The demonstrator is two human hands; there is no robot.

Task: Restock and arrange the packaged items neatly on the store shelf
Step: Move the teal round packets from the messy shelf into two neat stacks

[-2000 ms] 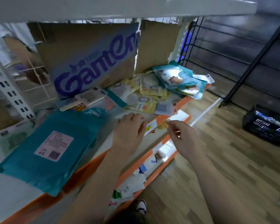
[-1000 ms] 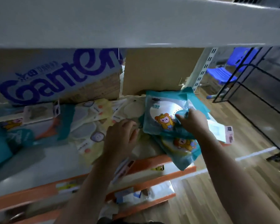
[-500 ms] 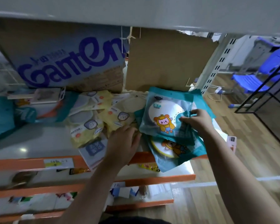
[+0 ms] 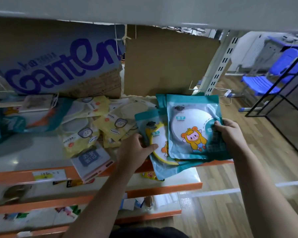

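Observation:
A stack of teal mirror packets lies at the right end of the white shelf (image 4: 29,152). My right hand (image 4: 230,134) grips the right edge of the top teal packet (image 4: 187,124), which shows a white round mirror and a cartoon figure. My left hand (image 4: 136,152) holds the left side of a lower teal packet (image 4: 155,134) with a yellow-rimmed mirror, thumb on its face. That packet hangs over the orange shelf lip. Several pale yellow packets (image 4: 93,126) lie jumbled to the left of the stack.
A cardboard box printed "Ganten" (image 4: 58,66) and a plain cardboard sheet (image 4: 170,66) stand at the shelf back. A pink-edged packet (image 4: 91,160) overhangs the lip. Teal items (image 4: 10,124) lie at far left. Lower shelves sit below; a blue chair (image 4: 273,74) stands on the wooden floor.
My left hand moved right from the shelf edge onto the lower teal packet. My right hand has lifted and squared the top teal packet over the stack. The view moved closer.

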